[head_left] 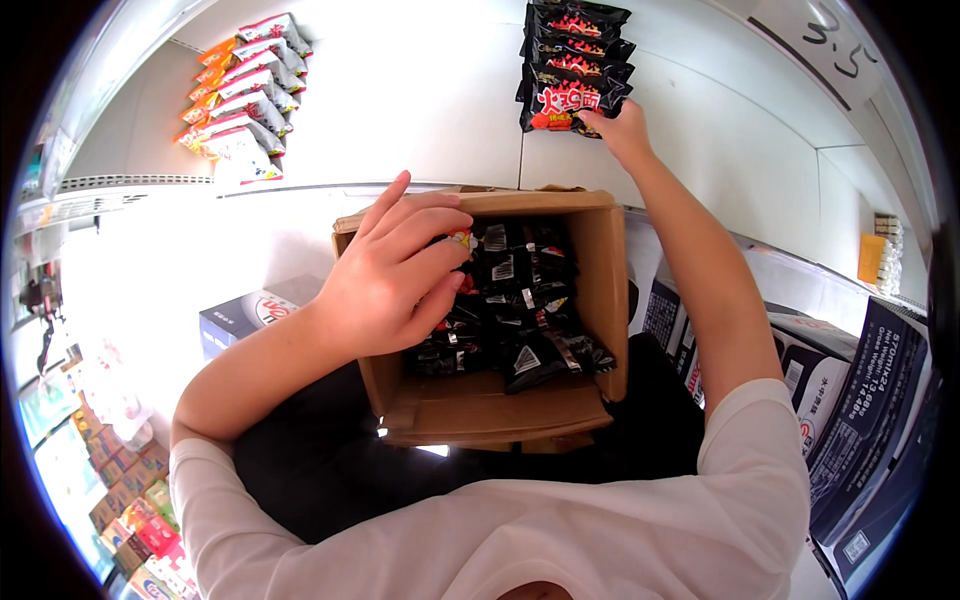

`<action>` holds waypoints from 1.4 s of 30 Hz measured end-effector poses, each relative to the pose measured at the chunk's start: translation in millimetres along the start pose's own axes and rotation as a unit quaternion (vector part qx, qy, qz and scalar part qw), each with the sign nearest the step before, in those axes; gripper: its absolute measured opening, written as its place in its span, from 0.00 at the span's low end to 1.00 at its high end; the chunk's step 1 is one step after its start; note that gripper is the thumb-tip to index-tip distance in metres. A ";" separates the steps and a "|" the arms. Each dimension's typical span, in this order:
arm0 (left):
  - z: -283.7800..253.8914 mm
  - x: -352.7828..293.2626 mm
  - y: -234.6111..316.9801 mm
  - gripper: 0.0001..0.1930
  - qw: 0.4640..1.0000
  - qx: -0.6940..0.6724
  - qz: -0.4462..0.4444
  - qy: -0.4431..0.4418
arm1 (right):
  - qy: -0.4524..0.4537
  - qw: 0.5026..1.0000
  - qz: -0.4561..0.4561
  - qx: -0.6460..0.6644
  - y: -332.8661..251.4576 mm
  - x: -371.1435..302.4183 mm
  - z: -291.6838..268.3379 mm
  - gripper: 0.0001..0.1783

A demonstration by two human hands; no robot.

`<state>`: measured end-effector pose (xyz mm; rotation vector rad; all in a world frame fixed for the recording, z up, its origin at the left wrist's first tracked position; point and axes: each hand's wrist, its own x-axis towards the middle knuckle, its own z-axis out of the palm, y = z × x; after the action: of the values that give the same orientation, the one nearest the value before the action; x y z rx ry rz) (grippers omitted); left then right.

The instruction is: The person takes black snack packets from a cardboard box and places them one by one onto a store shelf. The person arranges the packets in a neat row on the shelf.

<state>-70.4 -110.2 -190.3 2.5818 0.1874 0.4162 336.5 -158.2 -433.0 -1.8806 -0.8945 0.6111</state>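
Note:
On the white shelf at the back, my right hand (625, 135) pinches the lower right corner of the front black snack packet (555, 104). That packet has red and yellow print and stands at the front of a row of similar black packets (572, 22). My left hand (385, 275) hovers over the left side of an open cardboard box (600, 270), its fingers stretched and apart. Several black packets (530, 290) lie in the box, showing their backs and seams. A bit of red and yellow print shows by the left fingertips; the hand partly covers the packets there.
To the left on the shelf stands a row of white and orange packets (245, 110). Dark printed cartons (860, 410) stack up at the right, and another carton (235, 318) sits left of the box. A perforated shelf edge (130, 182) runs at the left.

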 end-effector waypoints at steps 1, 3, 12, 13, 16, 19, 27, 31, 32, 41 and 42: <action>0.2 -0.2 -0.4 0.11 1.000 0.003 0.000 -0.009 | 0.000 1.000 -0.013 -0.011 3.3 -0.2 -1.9 0.21; 0.4 -0.3 -0.7 0.11 1.000 0.013 0.007 -0.014 | 0.003 0.999 -0.014 -0.045 9.8 -0.9 -5.9 0.22; -2.1 -2.4 -0.6 0.09 0.998 0.017 0.045 0.034 | 0.283 0.958 0.038 0.022 -9.0 8.1 -13.5 0.29; -1.5 -2.4 -0.9 0.09 0.998 0.018 0.050 0.039 | 0.322 0.942 -0.039 -0.084 -19.3 6.7 -16.8 0.19; 1.1 -1.2 -0.1 0.08 0.998 0.011 0.057 0.040 | 0.070 0.988 -0.137 -0.014 -54.5 4.3 -24.9 0.12; 1.8 1.6 1.3 0.09 0.998 0.004 0.065 0.025 | -0.263 0.964 -0.030 0.001 -70.6 -19.3 -5.5 0.13; 2.6 2.0 3.6 0.09 0.998 0.010 0.057 0.019 | -0.302 0.882 -0.152 -0.330 -42.1 -30.7 19.9 0.31; 5.3 1.8 2.2 0.08 0.999 0.011 0.053 0.008 | -0.254 0.896 -0.158 -0.328 -38.1 -29.1 21.3 0.33; 5.5 2.1 2.0 0.07 0.999 0.010 0.052 0.004 | -0.255 0.896 -0.154 -0.330 -38.3 -30.6 23.7 0.33; 5.9 2.8 3.9 0.07 0.999 0.003 0.050 -0.004 | -0.206 0.877 -0.161 -0.404 -26.9 -47.3 38.9 0.35; 6.0 2.4 4.0 0.07 0.999 0.012 0.052 -0.008 | -0.206 0.873 -0.162 -0.412 -25.7 -47.5 39.9 0.35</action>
<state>-66.0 -115.9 -192.6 2.6249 0.0514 0.4323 270.3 -166.8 -425.5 -2.2763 -1.9432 0.4538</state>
